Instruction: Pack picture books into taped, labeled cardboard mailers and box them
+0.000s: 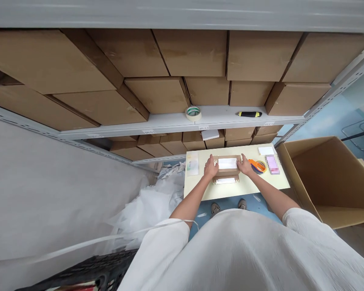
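A small open cardboard box (227,171) with white material inside sits on the cream table (197,190). Its front flap hangs toward me and carries a white strip. My left hand (211,167) grips the box's left end, and my right hand (244,165) grips its right end, thumbs toward the inside. Just right of my right hand lies an orange tape dispenser (255,165) with a tape roll. Farther right are a pink-purple packet (272,164) and a white card (266,150). A pale printed sheet (193,164) lies at the table's left.
Shelves packed with cardboard boxes (197,52) rise ahead. A tape roll (193,113) and a black-yellow utility knife (249,114) lie on the shelf edge. A large open carton (330,178) stands at right. White plastic sheeting (151,206) is heaped at left.
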Demonstrator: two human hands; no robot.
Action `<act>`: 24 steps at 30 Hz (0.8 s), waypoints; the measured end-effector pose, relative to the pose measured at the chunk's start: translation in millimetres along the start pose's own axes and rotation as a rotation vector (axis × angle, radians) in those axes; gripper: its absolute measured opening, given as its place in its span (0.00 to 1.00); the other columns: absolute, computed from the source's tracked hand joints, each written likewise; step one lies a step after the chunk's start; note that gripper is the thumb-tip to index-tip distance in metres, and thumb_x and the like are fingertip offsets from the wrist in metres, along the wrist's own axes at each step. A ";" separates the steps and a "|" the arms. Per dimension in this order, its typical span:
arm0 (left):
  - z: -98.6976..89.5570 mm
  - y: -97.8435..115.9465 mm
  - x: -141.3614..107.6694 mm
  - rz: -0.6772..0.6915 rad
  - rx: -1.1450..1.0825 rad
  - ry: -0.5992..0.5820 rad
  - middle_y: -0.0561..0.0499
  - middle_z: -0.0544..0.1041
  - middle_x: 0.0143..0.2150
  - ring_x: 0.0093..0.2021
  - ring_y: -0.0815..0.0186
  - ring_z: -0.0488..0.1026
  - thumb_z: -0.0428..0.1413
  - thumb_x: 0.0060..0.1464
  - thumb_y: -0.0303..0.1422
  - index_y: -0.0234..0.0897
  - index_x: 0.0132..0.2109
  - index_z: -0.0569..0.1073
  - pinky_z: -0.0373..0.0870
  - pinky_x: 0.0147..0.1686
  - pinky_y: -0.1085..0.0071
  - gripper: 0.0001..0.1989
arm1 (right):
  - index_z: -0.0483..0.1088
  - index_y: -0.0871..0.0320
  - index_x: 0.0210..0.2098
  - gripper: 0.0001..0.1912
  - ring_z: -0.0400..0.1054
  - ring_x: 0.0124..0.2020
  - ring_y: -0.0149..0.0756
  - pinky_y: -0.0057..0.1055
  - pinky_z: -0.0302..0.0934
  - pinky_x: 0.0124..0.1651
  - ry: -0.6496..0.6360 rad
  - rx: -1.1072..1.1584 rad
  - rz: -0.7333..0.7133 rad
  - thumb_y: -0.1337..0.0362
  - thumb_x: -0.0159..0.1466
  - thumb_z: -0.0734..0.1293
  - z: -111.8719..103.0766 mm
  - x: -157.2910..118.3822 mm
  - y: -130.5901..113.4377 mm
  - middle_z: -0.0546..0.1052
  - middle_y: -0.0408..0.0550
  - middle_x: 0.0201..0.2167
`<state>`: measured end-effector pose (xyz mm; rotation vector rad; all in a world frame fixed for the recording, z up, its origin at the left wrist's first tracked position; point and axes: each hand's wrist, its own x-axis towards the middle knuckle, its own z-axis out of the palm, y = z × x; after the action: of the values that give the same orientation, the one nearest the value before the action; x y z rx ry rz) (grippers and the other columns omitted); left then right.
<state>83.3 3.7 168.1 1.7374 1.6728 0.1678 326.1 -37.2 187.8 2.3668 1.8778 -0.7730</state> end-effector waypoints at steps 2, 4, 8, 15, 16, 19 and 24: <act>-3.4 2.7 2.6 0.027 -0.050 0.010 0.35 0.61 0.80 0.79 0.43 0.60 0.47 0.74 0.41 0.37 0.84 0.40 0.62 0.74 0.48 0.41 | 0.33 0.58 0.84 0.39 0.69 0.69 0.54 0.45 0.64 0.68 -0.008 0.037 -0.028 0.53 0.80 0.48 -7.5 2.1 -2.8 0.70 0.64 0.73; -6.3 6.0 1.4 0.079 -0.089 0.085 0.36 0.62 0.80 0.79 0.45 0.59 0.47 0.74 0.41 0.38 0.84 0.41 0.60 0.76 0.49 0.40 | 0.30 0.60 0.84 0.39 0.66 0.72 0.53 0.44 0.61 0.70 0.086 0.096 -0.067 0.53 0.80 0.47 -11.7 1.0 -4.4 0.67 0.64 0.75; -13.7 11.2 -4.8 0.134 -0.177 0.257 0.35 0.60 0.78 0.78 0.48 0.59 0.47 0.75 0.41 0.39 0.83 0.45 0.58 0.77 0.52 0.37 | 0.28 0.58 0.84 0.42 0.58 0.76 0.53 0.45 0.58 0.74 0.277 0.203 -0.147 0.49 0.79 0.49 -11.1 -4.0 -2.3 0.58 0.63 0.80; 7.3 -5.6 -21.7 0.025 -0.241 0.348 0.35 0.65 0.68 0.68 0.46 0.71 0.53 0.72 0.42 0.42 0.77 0.58 0.71 0.67 0.49 0.32 | 0.52 0.58 0.80 0.39 0.71 0.61 0.53 0.51 0.69 0.63 0.322 0.554 -0.137 0.44 0.77 0.53 21.8 -8.7 18.1 0.71 0.65 0.65; 14.2 -10.1 -25.4 0.004 -0.222 0.318 0.35 0.65 0.69 0.68 0.46 0.71 0.53 0.72 0.41 0.41 0.77 0.58 0.71 0.67 0.50 0.31 | 0.54 0.59 0.79 0.38 0.72 0.60 0.53 0.50 0.69 0.63 0.292 0.537 -0.121 0.44 0.77 0.53 28.5 -9.9 21.6 0.73 0.65 0.64; 33.0 -22.9 -35.7 -0.051 -0.161 0.216 0.35 0.65 0.70 0.68 0.47 0.72 0.54 0.70 0.36 0.41 0.76 0.59 0.72 0.66 0.53 0.31 | 0.56 0.59 0.77 0.37 0.74 0.58 0.52 0.47 0.70 0.62 0.182 0.461 -0.065 0.46 0.76 0.54 45.8 -12.8 30.6 0.75 0.64 0.62; 40.1 -35.1 -34.6 -0.168 -0.095 0.102 0.31 0.67 0.71 0.70 0.41 0.70 0.58 0.65 0.36 0.38 0.77 0.57 0.71 0.67 0.50 0.37 | 0.59 0.61 0.76 0.35 0.75 0.59 0.54 0.49 0.69 0.64 -0.004 0.373 0.034 0.50 0.75 0.57 54.6 -7.7 37.9 0.77 0.65 0.62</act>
<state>71.0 -46.8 131.6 1.5329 1.8458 0.2575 340.0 -71.9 132.3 2.5881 1.8204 -1.2179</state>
